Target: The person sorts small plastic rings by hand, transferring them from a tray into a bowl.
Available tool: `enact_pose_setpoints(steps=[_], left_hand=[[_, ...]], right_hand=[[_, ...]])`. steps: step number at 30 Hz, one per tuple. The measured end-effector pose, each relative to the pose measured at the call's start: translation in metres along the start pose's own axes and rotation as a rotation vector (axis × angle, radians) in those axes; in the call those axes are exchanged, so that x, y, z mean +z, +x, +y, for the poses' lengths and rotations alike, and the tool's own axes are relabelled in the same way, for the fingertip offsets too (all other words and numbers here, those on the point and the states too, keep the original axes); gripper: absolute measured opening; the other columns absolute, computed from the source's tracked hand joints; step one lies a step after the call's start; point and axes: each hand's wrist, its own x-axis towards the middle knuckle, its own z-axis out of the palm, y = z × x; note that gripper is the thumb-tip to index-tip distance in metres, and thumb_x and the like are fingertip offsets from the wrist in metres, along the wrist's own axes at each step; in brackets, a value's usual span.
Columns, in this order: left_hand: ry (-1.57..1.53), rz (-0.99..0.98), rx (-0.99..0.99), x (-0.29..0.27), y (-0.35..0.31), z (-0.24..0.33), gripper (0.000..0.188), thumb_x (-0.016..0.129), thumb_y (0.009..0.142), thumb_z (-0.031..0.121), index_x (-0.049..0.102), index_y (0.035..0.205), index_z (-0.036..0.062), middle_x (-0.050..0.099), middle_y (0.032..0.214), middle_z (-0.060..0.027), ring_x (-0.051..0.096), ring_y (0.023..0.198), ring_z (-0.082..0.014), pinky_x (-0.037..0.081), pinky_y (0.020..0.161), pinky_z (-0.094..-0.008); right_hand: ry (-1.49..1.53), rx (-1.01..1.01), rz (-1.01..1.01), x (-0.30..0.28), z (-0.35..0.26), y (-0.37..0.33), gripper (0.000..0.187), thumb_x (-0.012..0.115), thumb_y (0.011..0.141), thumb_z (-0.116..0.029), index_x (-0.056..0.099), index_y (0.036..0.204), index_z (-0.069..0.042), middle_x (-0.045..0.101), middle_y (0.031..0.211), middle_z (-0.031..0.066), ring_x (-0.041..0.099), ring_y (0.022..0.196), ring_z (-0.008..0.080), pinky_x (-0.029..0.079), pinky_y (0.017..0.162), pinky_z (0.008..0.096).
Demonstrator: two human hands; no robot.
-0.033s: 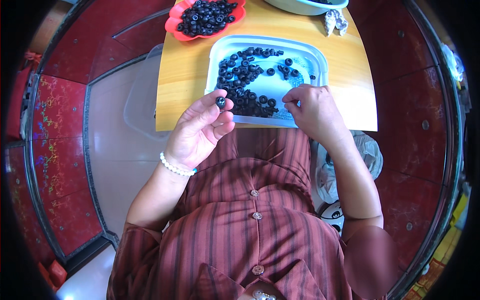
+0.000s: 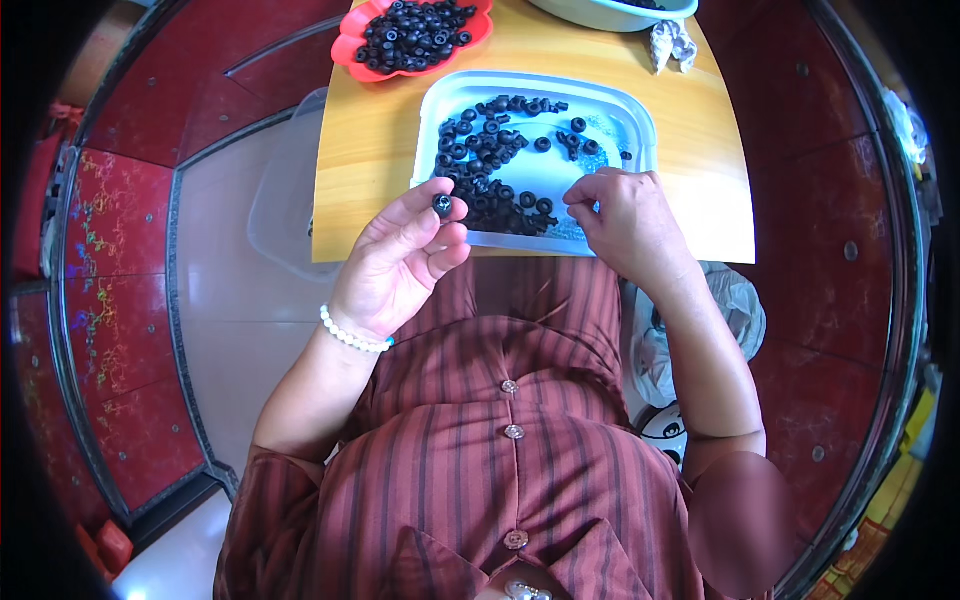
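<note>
My left hand (image 2: 395, 270) is raised palm up at the near edge of the wooden table (image 2: 370, 160). It pinches one small black rubber ring (image 2: 442, 205) between thumb and fingertips. A white bead bracelet sits on that wrist. My right hand (image 2: 628, 225) rests at the near right side of a pale rectangular tray (image 2: 640, 115), its thumb and forefinger pressed together by the rings. Whether they hold one is hidden. Several black rings (image 2: 490, 160) lie loose in the tray, mostly on its left half.
A red scalloped dish (image 2: 352, 48) full of black rings stands at the far left of the table. A pale green basin (image 2: 600, 14) and a crumpled wrapper (image 2: 672, 45) are at the far edge. A clear plastic tub (image 2: 280, 200) sits on the floor at left, a white bag (image 2: 740, 310) at right.
</note>
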Motion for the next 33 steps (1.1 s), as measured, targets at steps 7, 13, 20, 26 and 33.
enact_pose_setpoints(steps=[7,13,20,26,33], left_hand=[[-0.002,-0.021,0.031,-0.004,-0.004,0.008,0.031,0.046,0.094,0.005,0.049,0.125,0.0018,0.060,0.112,-0.0137,0.064,0.097,-0.0196,0.054,0.087,-0.0326],[-0.023,-0.019,0.052,-0.005,-0.007,0.010,0.031,0.046,0.094,0.004,0.050,0.125,0.0016,0.060,0.112,-0.0143,0.064,0.097,-0.0200,0.054,0.087,-0.0327],[-0.027,-0.027,0.010,-0.006,0.004,0.017,0.031,0.047,0.094,0.005,0.049,0.125,0.0011,0.057,0.112,-0.0150,0.062,0.098,-0.0207,0.054,0.087,-0.0332],[-0.061,-0.024,-0.013,-0.009,0.010,0.007,0.030,0.050,0.092,0.002,0.053,0.122,0.0021,0.060,0.113,-0.0149,0.064,0.097,-0.0204,0.054,0.085,-0.0325],[-0.032,0.000,-0.033,-0.007,0.009,0.003,0.031,0.051,0.091,0.002,0.053,0.122,0.0020,0.059,0.112,-0.0148,0.063,0.097,-0.0196,0.055,0.085,-0.0316]], right_hand=[[-0.102,-0.036,-0.030,0.007,-0.006,0.011,0.015,0.066,0.075,-0.017,0.067,0.086,-0.006,0.066,0.080,0.0085,0.063,0.076,0.0258,0.043,0.081,0.0384],[-0.115,-0.033,-0.029,0.016,-0.016,0.017,0.015,0.066,0.076,-0.017,0.067,0.088,-0.010,0.064,0.081,0.0062,0.062,0.080,0.0247,0.040,0.079,0.0376],[-0.078,-0.059,-0.007,0.001,-0.011,0.016,0.008,0.066,0.075,-0.016,0.069,0.081,-0.012,0.063,0.083,0.0060,0.060,0.082,0.0243,0.038,0.079,0.0377],[-0.266,-0.178,-0.115,0.015,-0.018,0.013,0.008,0.067,0.073,-0.020,0.066,0.077,-0.013,0.061,0.076,0.0037,0.060,0.082,0.0215,0.036,0.077,0.0377],[-0.149,-0.145,-0.109,0.014,-0.023,0.020,0.007,0.066,0.070,-0.013,0.062,0.075,-0.008,0.060,0.072,0.0065,0.059,0.070,0.0233,0.039,0.074,0.0353]])
